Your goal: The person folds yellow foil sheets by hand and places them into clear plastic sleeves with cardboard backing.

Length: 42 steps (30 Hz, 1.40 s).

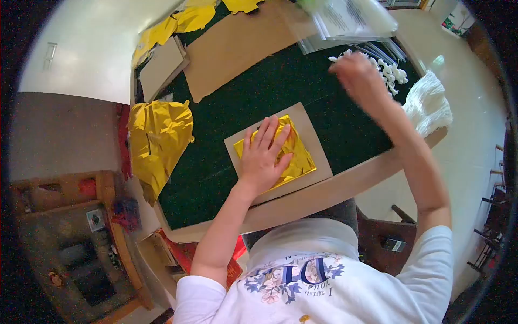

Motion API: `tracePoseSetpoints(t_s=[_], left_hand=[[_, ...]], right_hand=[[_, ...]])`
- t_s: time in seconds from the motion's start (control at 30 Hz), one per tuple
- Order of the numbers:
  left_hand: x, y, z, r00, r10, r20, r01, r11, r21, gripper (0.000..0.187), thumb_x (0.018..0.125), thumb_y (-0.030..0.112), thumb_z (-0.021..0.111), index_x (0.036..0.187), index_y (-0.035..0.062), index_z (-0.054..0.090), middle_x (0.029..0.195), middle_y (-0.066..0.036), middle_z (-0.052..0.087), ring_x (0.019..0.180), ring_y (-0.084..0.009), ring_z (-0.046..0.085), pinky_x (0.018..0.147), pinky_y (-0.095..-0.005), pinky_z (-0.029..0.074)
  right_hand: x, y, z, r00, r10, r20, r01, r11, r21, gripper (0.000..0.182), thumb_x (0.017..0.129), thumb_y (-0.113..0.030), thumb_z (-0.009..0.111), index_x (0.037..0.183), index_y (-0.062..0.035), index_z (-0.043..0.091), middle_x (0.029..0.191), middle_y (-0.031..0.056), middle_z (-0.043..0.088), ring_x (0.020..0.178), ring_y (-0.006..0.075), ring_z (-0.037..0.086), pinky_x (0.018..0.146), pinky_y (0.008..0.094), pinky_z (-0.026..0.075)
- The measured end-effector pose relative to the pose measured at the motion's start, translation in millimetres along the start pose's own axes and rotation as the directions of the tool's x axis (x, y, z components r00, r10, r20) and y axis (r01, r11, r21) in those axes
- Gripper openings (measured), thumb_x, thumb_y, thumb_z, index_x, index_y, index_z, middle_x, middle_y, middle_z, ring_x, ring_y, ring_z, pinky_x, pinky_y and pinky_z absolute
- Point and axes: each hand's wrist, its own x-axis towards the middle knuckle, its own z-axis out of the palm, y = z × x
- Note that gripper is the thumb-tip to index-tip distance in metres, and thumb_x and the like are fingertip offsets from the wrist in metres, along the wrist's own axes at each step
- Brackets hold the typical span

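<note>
My left hand (263, 157) lies flat with its fingers spread on a folded gold foil sheet (298, 156). Under the foil is a square cardboard piece (314, 141) near the table's front edge. My right hand (356, 74), blurred by motion, is at the back right, over or beside a pile of small white pieces (393, 74); whether it holds anything cannot be made out. Thin grey sticks (381, 52) lie just behind the white pieces.
Crumpled gold foil (156, 137) hangs over the table's left edge. A large cardboard sheet (232, 51), stacked boards (161, 70) and more gold foil (194, 18) lie at the back. Clear plastic bags (353, 21) and white stringy material (428, 105) are at the right.
</note>
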Motion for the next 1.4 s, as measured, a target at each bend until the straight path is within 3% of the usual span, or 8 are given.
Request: tracePoseSetpoints(t_s=[0.23,0.33,0.43,0.57,0.63,0.97,1.17,1.4], left_hand=[[2,0,-2,1.0,-0.001,0.002,0.001,1.0,-0.003,0.064,0.088,0.032,0.058,0.146,0.0185,0.035,0.154,-0.012,0.027,0.142,-0.0293,0.025,0.114,-0.0515,0.017],[1,0,-2,1.0,0.004,-0.005,-0.004,1.0,-0.007,0.063,0.089,0.033,0.057,0.146,0.0186,0.034,0.154,-0.012,0.027,0.142,-0.0297,0.026,0.114,-0.0516,0.017],[-1,-1,-1,1.0,0.006,-0.014,-0.006,1.0,-0.01,0.063,0.09,0.034,0.056,0.147,0.0187,0.034,0.154,-0.012,0.027,0.142,-0.0301,0.026,0.114,-0.052,0.017],[0,-2,2,0.999,0.02,-0.033,-0.02,1.0,-0.012,0.063,0.09,0.034,0.056,0.147,0.0175,0.034,0.153,-0.012,0.027,0.142,-0.0307,0.026,0.113,-0.0526,0.017],[0,-1,0,0.999,0.019,-0.031,-0.019,1.0,-0.016,0.063,0.091,0.034,0.056,0.147,0.0166,0.033,0.154,-0.012,0.027,0.142,-0.031,0.026,0.114,-0.0528,0.017],[-2,-3,3,0.999,0.01,-0.032,-0.011,1.0,-0.019,0.061,0.092,0.038,0.052,0.147,0.0179,0.033,0.155,-0.01,0.025,0.142,-0.0303,0.025,0.114,-0.0527,0.016],[-1,-3,2,1.0,-0.01,0.008,0.01,1.0,-0.003,0.061,0.093,0.041,0.051,0.148,0.0199,0.032,0.156,-0.009,0.024,0.143,-0.0282,0.023,0.115,-0.0527,0.015],[-1,-4,2,1.0,-0.011,0.006,0.011,1.0,-0.018,0.06,0.093,0.043,0.05,0.147,0.0221,0.034,0.156,-0.009,0.023,0.144,-0.0277,0.022,0.115,-0.0532,0.014]], right_hand=[[40,30,22,0.996,-0.023,-0.088,-0.006,0.948,-0.319,0.018,0.081,-0.022,0.067,0.09,-0.0064,0.065,0.097,0.0149,0.061,0.1,0.0321,0.059,0.087,0.0428,0.048],[46,19,19,0.994,0.005,-0.107,-0.023,0.985,-0.17,0.017,0.08,-0.019,0.067,0.091,-0.0063,0.066,0.095,0.0144,0.065,0.094,0.0316,0.062,0.082,0.0418,0.051],[30,-29,1,0.947,0.257,0.194,-0.318,0.842,0.435,0.009,0.079,-0.008,0.067,0.085,-0.0012,0.064,0.085,0.0135,0.066,0.081,0.0295,0.065,0.073,0.037,0.051],[-26,-76,33,0.938,0.16,0.309,-0.277,0.881,0.384,0.01,0.08,-0.01,0.06,0.08,-0.0015,0.066,0.081,0.0177,0.067,0.08,0.0362,0.065,0.072,0.0442,0.052],[-32,-94,34,0.943,0.174,0.283,-0.271,0.895,0.354,0.007,0.079,-0.004,0.064,0.083,0.0023,0.064,0.078,0.0163,0.065,0.073,0.0297,0.066,0.066,0.0344,0.053],[-32,-106,23,0.657,0.199,0.727,-0.729,0.414,0.545,0.041,0.093,-0.01,0.056,0.132,-0.0069,0.044,0.092,0.0123,0.067,0.085,0.0132,0.066,0.073,0.0286,0.054],[-40,-99,31,0.737,0.263,0.623,-0.666,0.122,0.736,0.05,0.091,-0.016,0.061,0.136,-0.0085,0.041,0.083,0.0073,0.062,0.071,0.011,0.058,0.058,0.0267,0.049],[-36,-104,25,0.744,0.165,0.648,-0.657,0.356,0.664,0.055,0.092,-0.01,0.058,0.142,-0.0095,0.034,0.085,0.0057,0.063,0.074,0.0112,0.058,0.063,0.0277,0.05]])
